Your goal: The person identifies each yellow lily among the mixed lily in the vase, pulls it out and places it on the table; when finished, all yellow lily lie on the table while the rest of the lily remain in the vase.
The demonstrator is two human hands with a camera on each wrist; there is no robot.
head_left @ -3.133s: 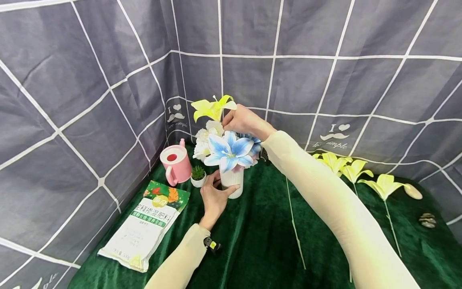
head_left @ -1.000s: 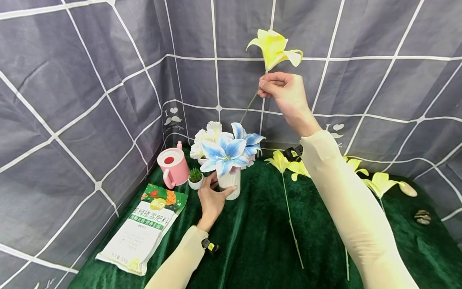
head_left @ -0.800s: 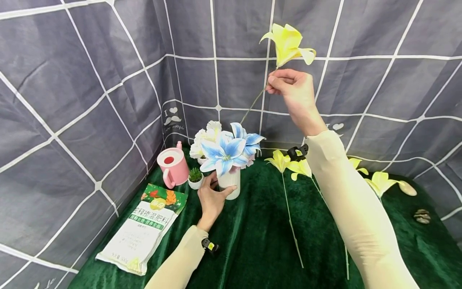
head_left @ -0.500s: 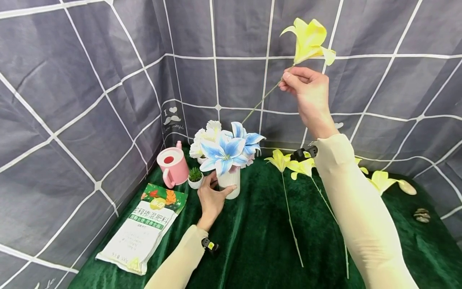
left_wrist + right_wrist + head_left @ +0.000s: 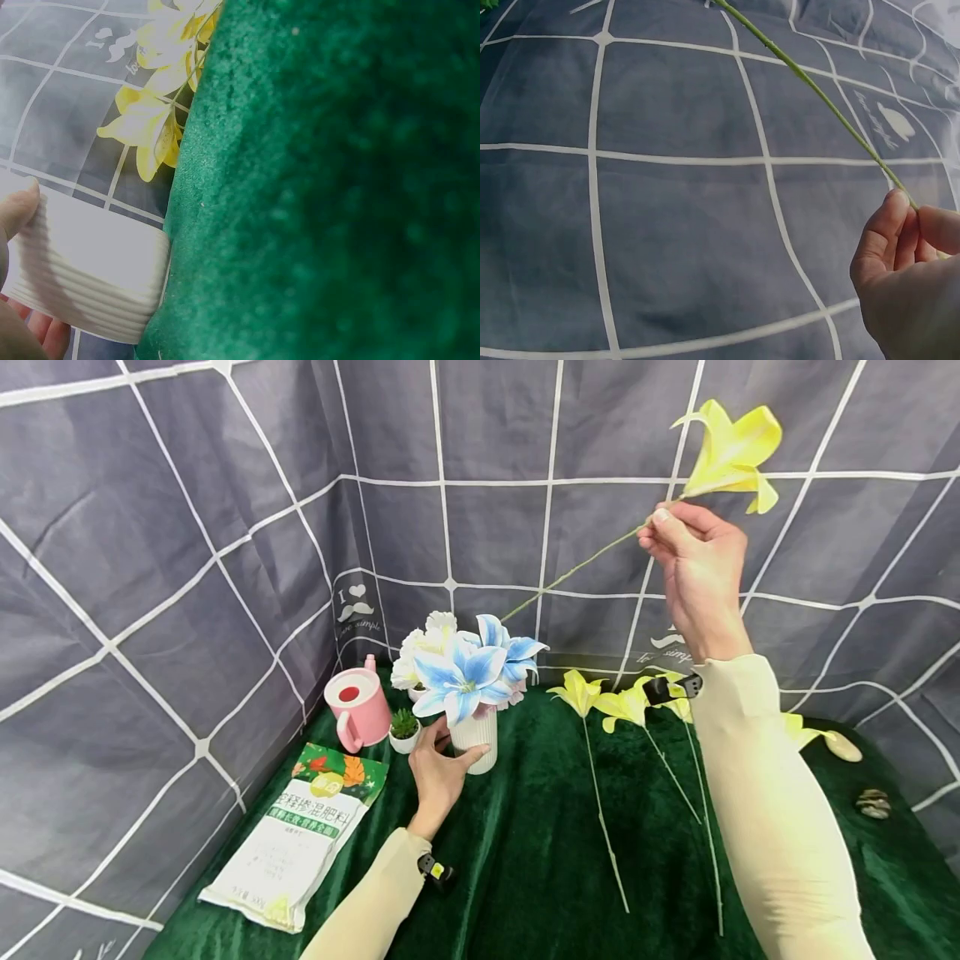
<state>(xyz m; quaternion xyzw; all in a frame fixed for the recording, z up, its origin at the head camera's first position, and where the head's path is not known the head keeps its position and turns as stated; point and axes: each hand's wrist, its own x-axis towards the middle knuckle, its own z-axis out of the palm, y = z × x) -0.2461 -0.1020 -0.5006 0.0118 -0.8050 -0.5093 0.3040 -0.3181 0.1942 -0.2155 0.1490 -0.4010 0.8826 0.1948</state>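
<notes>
My right hand (image 5: 697, 568) is raised at the right and pinches the stem of a yellow artificial lily (image 5: 731, 452) just below the bloom. Its long green stem (image 5: 810, 79) slants down toward the bouquet, where the lower end disappears behind the blue lilies (image 5: 465, 677). A white ribbed vase (image 5: 477, 735) stands on the cloth, bearing those blue lilies, white flowers (image 5: 423, 652) and a little pink bloom. Around the vase's lower part curls my left hand (image 5: 438, 772), thumb in front and fingers on the far side; the vase (image 5: 97, 262) fills the lower left of the left wrist view.
Several yellow lilies (image 5: 577, 693) lie on the green cloth (image 5: 540, 860) at the right, near a pale stone (image 5: 842, 746) and a striped one (image 5: 873, 804). Left of the vase are a small succulent pot (image 5: 405, 731), a pink watering can (image 5: 360, 706) and a fertilizer bag (image 5: 296, 843).
My right hand first lifted the yellow lily up from the bouquet, then carried it rightward, its stem tilting more. My left hand has stayed on the vase.
</notes>
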